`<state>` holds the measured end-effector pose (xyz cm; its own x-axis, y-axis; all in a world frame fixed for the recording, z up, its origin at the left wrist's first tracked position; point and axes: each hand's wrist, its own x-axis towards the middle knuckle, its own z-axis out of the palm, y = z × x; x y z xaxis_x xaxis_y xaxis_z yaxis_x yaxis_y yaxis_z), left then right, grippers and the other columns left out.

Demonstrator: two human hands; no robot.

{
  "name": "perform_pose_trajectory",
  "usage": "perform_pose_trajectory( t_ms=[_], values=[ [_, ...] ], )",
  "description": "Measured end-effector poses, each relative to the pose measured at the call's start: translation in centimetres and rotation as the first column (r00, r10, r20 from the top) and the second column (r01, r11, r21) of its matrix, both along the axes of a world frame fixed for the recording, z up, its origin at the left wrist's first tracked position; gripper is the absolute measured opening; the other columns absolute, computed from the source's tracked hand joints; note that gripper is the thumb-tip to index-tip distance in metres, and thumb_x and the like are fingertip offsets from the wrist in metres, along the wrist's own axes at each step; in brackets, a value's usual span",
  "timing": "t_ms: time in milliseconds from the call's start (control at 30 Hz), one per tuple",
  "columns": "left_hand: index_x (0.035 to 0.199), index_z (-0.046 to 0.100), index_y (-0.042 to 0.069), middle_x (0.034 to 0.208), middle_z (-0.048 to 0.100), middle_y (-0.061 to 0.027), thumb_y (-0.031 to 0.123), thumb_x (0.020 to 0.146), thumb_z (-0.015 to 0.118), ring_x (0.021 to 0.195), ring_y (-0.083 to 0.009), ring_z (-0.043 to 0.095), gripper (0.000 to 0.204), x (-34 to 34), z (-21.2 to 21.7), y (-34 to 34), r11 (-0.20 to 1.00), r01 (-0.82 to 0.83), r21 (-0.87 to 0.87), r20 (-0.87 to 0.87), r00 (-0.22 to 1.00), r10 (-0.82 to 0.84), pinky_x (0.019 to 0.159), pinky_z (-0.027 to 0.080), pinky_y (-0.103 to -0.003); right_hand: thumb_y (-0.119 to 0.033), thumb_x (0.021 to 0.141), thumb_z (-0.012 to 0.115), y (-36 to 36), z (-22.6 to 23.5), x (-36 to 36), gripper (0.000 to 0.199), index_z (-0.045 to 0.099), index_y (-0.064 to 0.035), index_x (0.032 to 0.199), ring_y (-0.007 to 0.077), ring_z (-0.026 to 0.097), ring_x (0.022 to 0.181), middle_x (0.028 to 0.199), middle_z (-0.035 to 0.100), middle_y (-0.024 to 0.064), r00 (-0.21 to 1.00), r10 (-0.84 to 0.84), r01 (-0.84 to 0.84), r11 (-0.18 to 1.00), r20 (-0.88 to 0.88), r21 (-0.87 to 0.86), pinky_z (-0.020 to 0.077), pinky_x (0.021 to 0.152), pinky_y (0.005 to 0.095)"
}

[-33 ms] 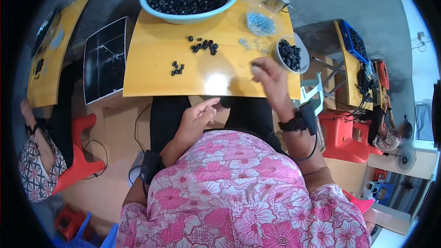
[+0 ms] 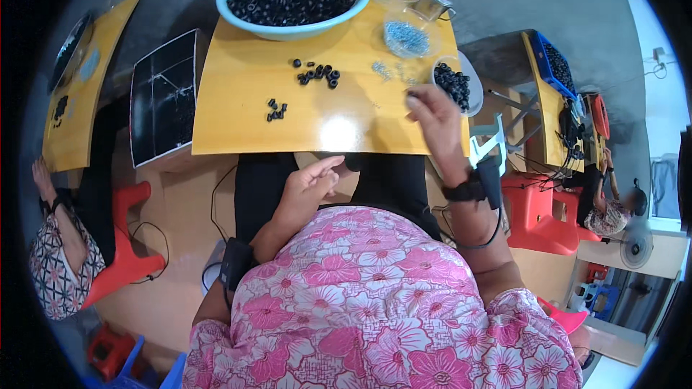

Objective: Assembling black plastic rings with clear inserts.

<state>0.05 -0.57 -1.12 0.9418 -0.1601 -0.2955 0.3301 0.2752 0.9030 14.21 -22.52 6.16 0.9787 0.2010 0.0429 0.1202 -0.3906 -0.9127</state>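
Note:
My right hand (image 2: 436, 119) is raised over the right part of the yellow table, thumb and fingers pinched together. A small dark spot shows at its fingertips, too small to make out. It is beside a clear bowl of black ring-shaped parts (image 2: 452, 86). Low in front of the table edge is my left hand (image 2: 311, 186), its index finger stretched out and the others curled in. Whatever its curled fingers may hold is hidden. Loose black parts lie in a larger group (image 2: 318, 74) and a smaller group (image 2: 276, 110) on the table. Small silvery pieces (image 2: 382, 70) lie right of them.
At the back stands a pale blue basin (image 2: 288, 31) heaped with black parts. A clear bowl of small bluish pieces (image 2: 407, 39) and a metal cup (image 2: 434, 1) stand back right. Left of the table is a black-topped box (image 2: 164, 94). Other people sit at tables on both sides.
My right hand has shifted slightly to the right, toward the bowl of black parts. My left hand has hardly moved.

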Motion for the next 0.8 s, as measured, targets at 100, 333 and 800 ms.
perform_pose_trajectory(
  t_ms=[100, 333, 800],
  values=[
    [0.132, 0.053, -0.005, 0.084, 0.051, 0.0033, 0.008, 0.094, 0.054, 0.074, -0.0048, 0.047, 0.04, 0.0, 0.5, 0.1, 1.0, -0.02, -0.006, -0.014, 1.0, 0.02, 0.072, 0.043, -0.021, -0.007, 0.089, 0.063, -3.8, 0.7, 3.2, 0.017, 0.063, 0.0036, 0.103, 0.0103, 0.06, 0.082, 0.09, 0.067, 0.0056, 0.976, -0.14, 0.13, 0.989, 0.167, 0.067, 0.048, 0.074, 0.0245],
    [0.131, 0.054, -0.003, 0.088, 0.056, 0.0029, 0.009, 0.093, 0.055, 0.077, -0.0043, 0.049, 0.039, 0.2, -0.2, 0.2, 1.0, 0.008, -0.002, -0.017, 1.0, -0.008, 0.074, 0.044, -0.02, -0.011, 0.083, 0.068, -6.6, -0.9, 6.2, 0.035, 0.063, -0.0019, 0.116, 0.0241, 0.067, 0.081, 0.088, 0.069, 0.0153, 0.903, -0.238, 0.373, 0.846, 0.357, -0.381, 0.0516, 0.072, 0.0323],
    [0.13, 0.057, 0.001, 0.096, 0.064, -0.0025, 0.012, 0.093, 0.058, 0.08, -0.0054, 0.054, 0.038, 0.4, -1.6, 1.3, 0.995, -0.093, 0.029, 0.041, 0.995, 0.091, 0.073, 0.046, -0.021, -0.005, 0.082, 0.065, 9.3, -3.2, 0.1, 0.022, 0.068, -0.0047, 0.103, 0.0253, 0.063, 0.073, 0.085, 0.063, 0.0123, 0.904, 0.386, -0.349, 0.914, 0.184, -0.207, 0.0506, 0.068, 0.0329]
  ],
)
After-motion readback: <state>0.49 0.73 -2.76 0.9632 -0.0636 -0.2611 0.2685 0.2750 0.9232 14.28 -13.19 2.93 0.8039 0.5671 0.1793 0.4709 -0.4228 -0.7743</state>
